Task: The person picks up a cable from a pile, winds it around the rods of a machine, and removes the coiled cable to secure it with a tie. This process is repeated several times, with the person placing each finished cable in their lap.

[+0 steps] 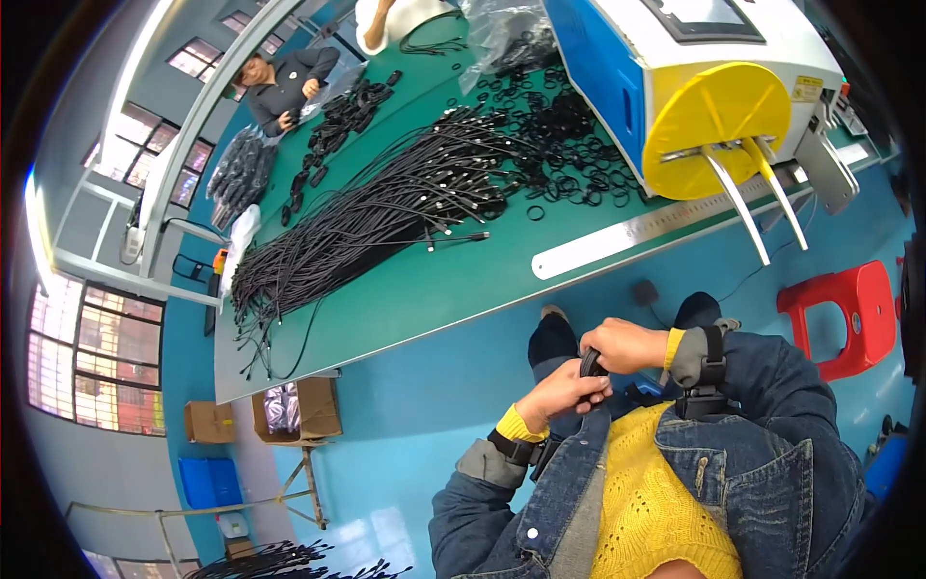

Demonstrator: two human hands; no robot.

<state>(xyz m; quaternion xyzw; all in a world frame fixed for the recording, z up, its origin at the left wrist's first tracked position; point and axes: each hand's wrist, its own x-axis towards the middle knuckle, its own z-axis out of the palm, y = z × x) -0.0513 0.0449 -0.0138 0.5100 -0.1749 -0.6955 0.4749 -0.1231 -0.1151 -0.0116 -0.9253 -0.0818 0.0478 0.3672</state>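
In front of my body, away from the table edge, both hands close on a small bundle of black cable. My left hand grips its lower end, and my right hand wraps its upper end; the fingers cover most of it. On the green table lies a large heap of loose black cables with silvery connector ends. Many small black rings are scattered to its right. Farther back, a row of coiled black bundles runs along the table.
A steel ruler lies along the near table edge. Beside it stands a blue and white machine with a yellow disc and two prongs jutting out. A red stool is at right, a cardboard box at lower left. Another person works across the table.
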